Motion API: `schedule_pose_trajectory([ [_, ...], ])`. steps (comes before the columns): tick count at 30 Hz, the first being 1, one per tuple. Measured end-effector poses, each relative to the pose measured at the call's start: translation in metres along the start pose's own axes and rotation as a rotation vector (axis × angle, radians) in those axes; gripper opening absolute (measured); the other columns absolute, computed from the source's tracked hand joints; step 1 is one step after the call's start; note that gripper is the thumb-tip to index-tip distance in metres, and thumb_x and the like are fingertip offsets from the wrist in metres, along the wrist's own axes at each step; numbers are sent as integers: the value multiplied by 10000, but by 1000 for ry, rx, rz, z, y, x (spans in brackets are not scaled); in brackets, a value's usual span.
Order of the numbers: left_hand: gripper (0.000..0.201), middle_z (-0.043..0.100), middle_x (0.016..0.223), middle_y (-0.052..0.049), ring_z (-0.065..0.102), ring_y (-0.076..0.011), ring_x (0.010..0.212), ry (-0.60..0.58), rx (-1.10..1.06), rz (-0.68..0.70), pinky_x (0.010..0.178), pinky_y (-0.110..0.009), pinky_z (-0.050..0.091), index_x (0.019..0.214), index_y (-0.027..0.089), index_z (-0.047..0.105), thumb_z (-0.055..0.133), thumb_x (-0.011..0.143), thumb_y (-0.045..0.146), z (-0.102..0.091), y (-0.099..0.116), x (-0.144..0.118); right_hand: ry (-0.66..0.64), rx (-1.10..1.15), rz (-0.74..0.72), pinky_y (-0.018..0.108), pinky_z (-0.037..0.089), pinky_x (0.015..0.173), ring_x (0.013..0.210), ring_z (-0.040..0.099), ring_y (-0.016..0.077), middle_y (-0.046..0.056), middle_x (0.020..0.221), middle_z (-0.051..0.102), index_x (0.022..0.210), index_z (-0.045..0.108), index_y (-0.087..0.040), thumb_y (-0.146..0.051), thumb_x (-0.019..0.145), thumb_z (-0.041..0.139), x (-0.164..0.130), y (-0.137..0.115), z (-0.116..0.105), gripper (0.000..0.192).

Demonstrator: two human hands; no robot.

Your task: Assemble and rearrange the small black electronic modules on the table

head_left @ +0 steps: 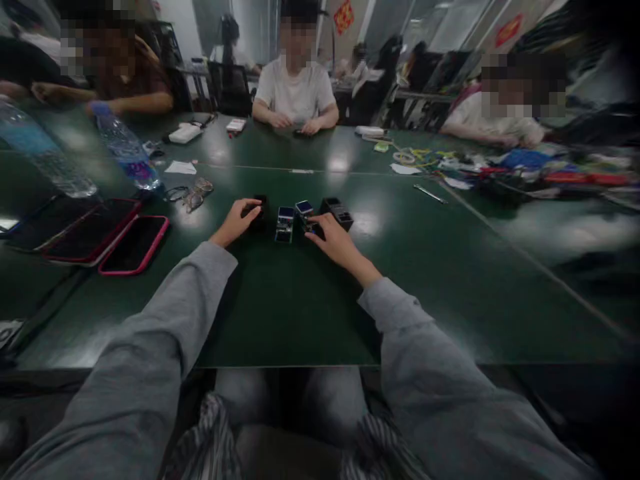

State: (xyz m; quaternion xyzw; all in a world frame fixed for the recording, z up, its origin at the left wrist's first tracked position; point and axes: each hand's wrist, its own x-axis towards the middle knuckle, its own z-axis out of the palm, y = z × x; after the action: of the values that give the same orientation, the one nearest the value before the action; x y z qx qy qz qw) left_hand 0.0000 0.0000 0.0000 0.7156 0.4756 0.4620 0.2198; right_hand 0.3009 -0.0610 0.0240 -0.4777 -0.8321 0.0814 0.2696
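Fingers of left hand (239,223) curled on black box (259,211), right hand (334,241) fingers touching small device (306,215).

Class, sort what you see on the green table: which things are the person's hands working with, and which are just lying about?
In hand:
left hand on a black block
right hand at a blue-topped block
second blue-topped block
open black case

Lying about:
glasses
two water bottles
pink-edged phones
pen

No text can be read; the red wall hangings (344,16) and bottle label (136,171) are blurred.
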Motion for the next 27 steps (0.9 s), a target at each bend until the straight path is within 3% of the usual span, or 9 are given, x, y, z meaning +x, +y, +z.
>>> schedule_pose_trajectory([
  [27,316,592,1202,-94,568,-225,1130,-3,12,-5,1010,-432,465,1134,210,642,557,905,412,-3,1,-2,15,11,-16,453,505,974,1126,580,266,105,1212,541,1272,527,-210,-379,929,565,-3,-5,-4,384],
])
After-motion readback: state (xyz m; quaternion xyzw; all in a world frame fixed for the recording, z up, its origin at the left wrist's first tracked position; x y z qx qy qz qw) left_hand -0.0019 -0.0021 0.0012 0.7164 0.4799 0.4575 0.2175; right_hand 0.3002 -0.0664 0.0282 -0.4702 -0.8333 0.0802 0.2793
